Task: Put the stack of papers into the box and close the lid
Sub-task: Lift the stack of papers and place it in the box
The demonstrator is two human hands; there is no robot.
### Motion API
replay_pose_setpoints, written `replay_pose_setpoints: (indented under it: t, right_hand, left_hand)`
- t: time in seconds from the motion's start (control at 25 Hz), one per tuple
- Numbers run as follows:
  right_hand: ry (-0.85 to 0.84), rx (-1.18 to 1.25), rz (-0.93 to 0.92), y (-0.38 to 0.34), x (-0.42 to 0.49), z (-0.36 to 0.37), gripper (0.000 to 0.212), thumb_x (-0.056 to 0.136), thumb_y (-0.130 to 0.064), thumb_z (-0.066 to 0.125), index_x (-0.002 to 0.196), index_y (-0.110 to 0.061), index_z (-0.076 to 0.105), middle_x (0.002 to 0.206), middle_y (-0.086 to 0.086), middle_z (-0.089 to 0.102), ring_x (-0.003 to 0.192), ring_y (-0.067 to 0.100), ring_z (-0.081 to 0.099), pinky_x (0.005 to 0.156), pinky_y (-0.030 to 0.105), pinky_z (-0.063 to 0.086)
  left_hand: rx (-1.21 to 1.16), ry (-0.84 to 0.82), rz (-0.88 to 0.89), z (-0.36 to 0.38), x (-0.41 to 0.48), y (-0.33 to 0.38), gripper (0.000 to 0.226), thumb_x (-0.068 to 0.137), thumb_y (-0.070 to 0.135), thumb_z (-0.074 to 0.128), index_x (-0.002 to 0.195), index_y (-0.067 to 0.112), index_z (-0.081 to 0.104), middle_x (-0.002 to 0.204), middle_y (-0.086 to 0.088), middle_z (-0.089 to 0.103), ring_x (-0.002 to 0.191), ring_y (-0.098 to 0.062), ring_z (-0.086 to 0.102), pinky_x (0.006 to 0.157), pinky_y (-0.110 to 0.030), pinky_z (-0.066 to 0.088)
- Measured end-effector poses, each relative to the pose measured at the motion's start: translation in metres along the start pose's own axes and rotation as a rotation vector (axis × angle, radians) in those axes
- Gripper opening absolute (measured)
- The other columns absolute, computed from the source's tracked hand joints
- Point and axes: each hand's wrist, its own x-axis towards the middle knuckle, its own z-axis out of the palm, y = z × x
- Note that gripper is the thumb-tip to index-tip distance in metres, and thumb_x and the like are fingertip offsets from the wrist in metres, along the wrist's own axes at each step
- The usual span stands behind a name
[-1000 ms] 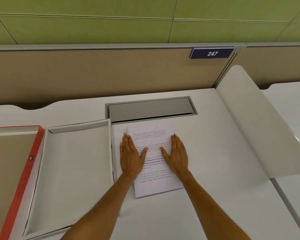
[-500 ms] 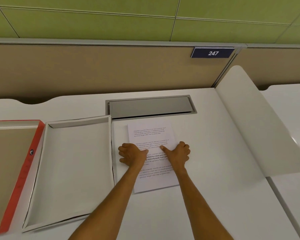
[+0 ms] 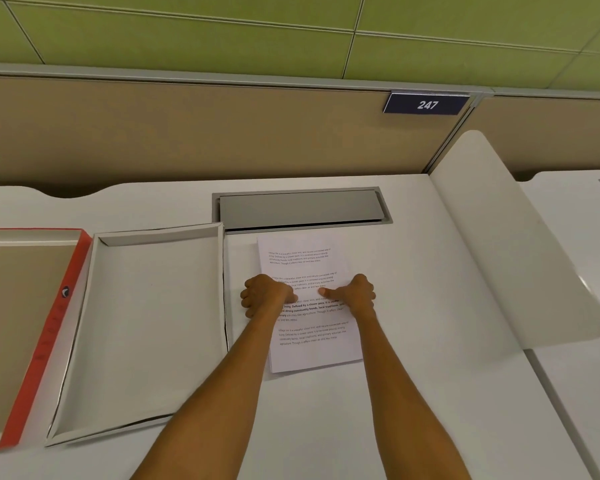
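The stack of papers (image 3: pixel 309 306) is lying flat on the white bench (image 3: pixel 413 341), its long axis running away from the person, slightly tilted, with the printed text reading upright toward them. The left hand (image 3: pixel 265 296) is curling over the stack's left edge and the right hand (image 3: pixel 355 294) over its right edge, both clasping the stack, thumbs pressing on top. Just left of the left hand, the open white box (image 3: pixel 94 341) is sitting with nothing inside. Farther left, the red-edged lid (image 3: pixel 45 334) is lying inside-up, also holding nothing.
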Motion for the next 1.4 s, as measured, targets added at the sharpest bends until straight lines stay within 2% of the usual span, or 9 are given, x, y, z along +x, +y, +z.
replay_pose_setpoints:
  t: [0.2, 0.36, 0.52, 0.6, 0.76, 0.88, 1.08, 1.24, 1.4]
  right_hand:
    - [0.034, 0.054, -0.014, -0.002, -0.005, 0.005, 0.087, 0.066, -0.041, 0.088, 0.129, -0.003, 0.042, 0.135, 0.019, 0.048, 0.128, 0.036, 0.047, 0.107, 0.048, 0.042]
    - [0.014, 0.102, -0.033, -0.007, -0.008, 0.005, 0.088, 0.065, -0.033, 0.09, 0.127, -0.003, 0.035, 0.128, 0.017, 0.055, 0.12, 0.036, 0.057, 0.104, 0.049, 0.047]
    - [0.029, 0.109, -0.086, -0.005, -0.009, 0.004, 0.081, 0.067, -0.03, 0.089, 0.123, -0.002, 0.038, 0.122, 0.017, 0.061, 0.11, 0.034, 0.065, 0.092, 0.039, 0.053]
    - [0.025, 0.077, -0.1, -0.005, -0.01, 0.006, 0.068, 0.069, -0.033, 0.088, 0.115, -0.002, 0.049, 0.118, 0.016, 0.065, 0.105, 0.032, 0.067, 0.085, 0.036, 0.055]
    - [0.045, 0.116, -0.11, -0.003, -0.015, 0.006, 0.053, 0.072, -0.032, 0.085, 0.103, -0.003, 0.054, 0.114, 0.015, 0.069, 0.099, 0.03, 0.069, 0.08, 0.036, 0.057]
    - [0.108, 0.2, -0.149, -0.002, -0.024, -0.004, 0.06, 0.072, -0.031, 0.085, 0.111, -0.001, 0.05, 0.115, 0.014, 0.066, 0.1, 0.03, 0.067, 0.08, 0.038, 0.057]
    - [0.213, 0.585, -0.412, -0.002, -0.047, -0.036, 0.052, 0.066, -0.032, 0.088, 0.097, -0.03, 0.046, 0.098, -0.01, 0.064, 0.081, 0.004, 0.063, 0.048, 0.01, 0.05]
    - [0.206, 0.841, -0.593, 0.007, -0.057, -0.048, 0.057, 0.064, -0.019, 0.09, 0.113, -0.024, 0.062, 0.101, -0.002, 0.073, 0.093, 0.015, 0.072, 0.07, 0.025, 0.062]
    - [0.156, 0.874, -0.656, 0.018, -0.055, -0.047, 0.051, 0.065, -0.014, 0.089, 0.109, -0.029, 0.068, 0.098, -0.004, 0.076, 0.092, 0.015, 0.073, 0.071, 0.027, 0.062]
  left_hand:
    - [-0.028, -0.052, 0.022, -0.002, 0.003, -0.004, 0.066, 0.065, 0.037, 0.088, 0.117, 0.007, 0.059, 0.119, -0.014, 0.063, 0.105, -0.027, 0.062, 0.092, -0.038, 0.056]
    - [0.002, 0.047, 0.029, 0.001, -0.004, -0.007, 0.07, 0.065, 0.042, 0.087, 0.119, 0.009, 0.057, 0.13, -0.016, 0.053, 0.118, -0.03, 0.053, 0.098, -0.036, 0.048]
    - [-0.209, 0.04, 0.14, 0.012, -0.01, -0.014, 0.064, 0.066, 0.026, 0.089, 0.116, 0.003, 0.055, 0.118, -0.015, 0.065, 0.102, -0.027, 0.066, 0.063, -0.031, 0.056]
    - [-0.276, 0.054, 0.155, 0.011, -0.015, -0.015, 0.063, 0.067, 0.023, 0.088, 0.114, 0.003, 0.049, 0.113, -0.015, 0.068, 0.092, -0.028, 0.07, 0.047, -0.026, 0.046]
    - [-0.331, 0.034, 0.184, 0.006, -0.019, -0.017, 0.062, 0.067, 0.022, 0.088, 0.113, 0.006, 0.05, 0.113, -0.013, 0.069, 0.089, -0.028, 0.071, 0.06, -0.033, 0.057]
    - [-0.453, 0.051, 0.261, 0.001, -0.028, -0.021, 0.057, 0.065, 0.022, 0.09, 0.102, 0.012, 0.048, 0.106, -0.008, 0.069, 0.072, -0.017, 0.065, 0.05, -0.026, 0.051]
    - [-0.8, 0.149, 0.504, -0.007, -0.062, -0.019, 0.052, 0.063, 0.024, 0.091, 0.091, 0.023, 0.046, 0.093, 0.003, 0.066, 0.075, -0.007, 0.066, 0.046, -0.009, 0.05]
    - [-0.988, 0.21, 0.743, -0.009, -0.081, -0.019, 0.062, 0.064, 0.012, 0.09, 0.086, 0.052, 0.048, 0.086, 0.026, 0.063, 0.083, 0.006, 0.065, 0.062, -0.011, 0.055]
    - [-0.986, 0.209, 0.801, -0.006, -0.081, -0.022, 0.07, 0.067, 0.01, 0.089, 0.091, 0.062, 0.049, 0.087, 0.033, 0.062, 0.091, 0.007, 0.064, 0.066, -0.011, 0.055]
